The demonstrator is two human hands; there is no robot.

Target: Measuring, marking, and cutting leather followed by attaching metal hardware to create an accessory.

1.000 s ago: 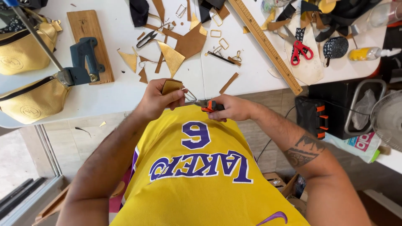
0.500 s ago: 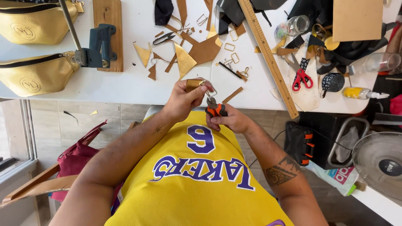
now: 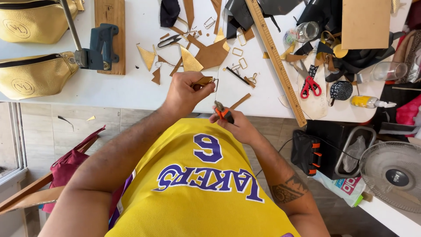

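1. At the far left of the frame, two gold waist bags [image 3: 30,74] lie on the white table [image 3: 131,94], and a blue clamp tool [image 3: 98,48] sits on a wooden board [image 3: 109,26] just to their right. Only their place in the frame has shifted since a second ago, as my head moves.
2. My left hand [image 3: 184,92] has risen from the table edge, and its grip is now closed on a small tan leather tab [image 3: 202,81] with a metal ring [image 3: 215,83] at its end, held over the table's near edge, left of centre.
3. My right hand [image 3: 239,125] has drawn apart from the left and now sits lower, its grip wrapped around orange-handled pliers [image 3: 222,112]. The nose points up toward the ring, not touching it; half a second ago both hands were bunched together, so I judge the squeeze on the ring is finished or paused.
4. Right of centre, a wooden ruler [image 3: 276,61] runs diagonally, with red scissors [image 3: 310,85] beyond it.
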